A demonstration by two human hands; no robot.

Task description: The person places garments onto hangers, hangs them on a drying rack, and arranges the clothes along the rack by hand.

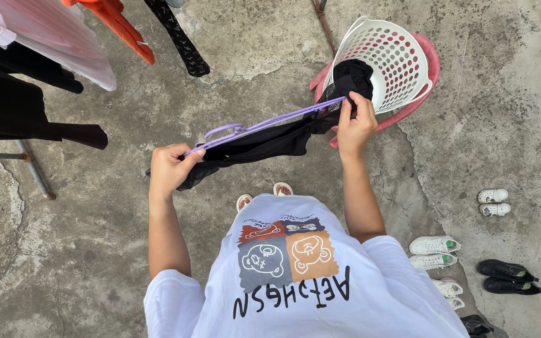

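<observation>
A purple plastic hanger [264, 124] stretches between my two hands, with a black garment [264, 145] draped along it. My left hand [171, 168] grips the hanger's left end together with the cloth. At the hanger's right end, my right hand [355, 125] pinches the black fabric against it. More black cloth [353, 76] trails up into a white perforated laundry basket [388, 57] that sits on a pink stool [432, 62] just beyond my right hand.
Clothes hang on a rack at upper left: white [51, 37], black [14, 106] and orange [117, 24] pieces, with a metal rack leg [36, 172]. Several pairs of shoes [471, 250] lie on the concrete at lower right. My sandalled toes [264, 195] show below the hanger.
</observation>
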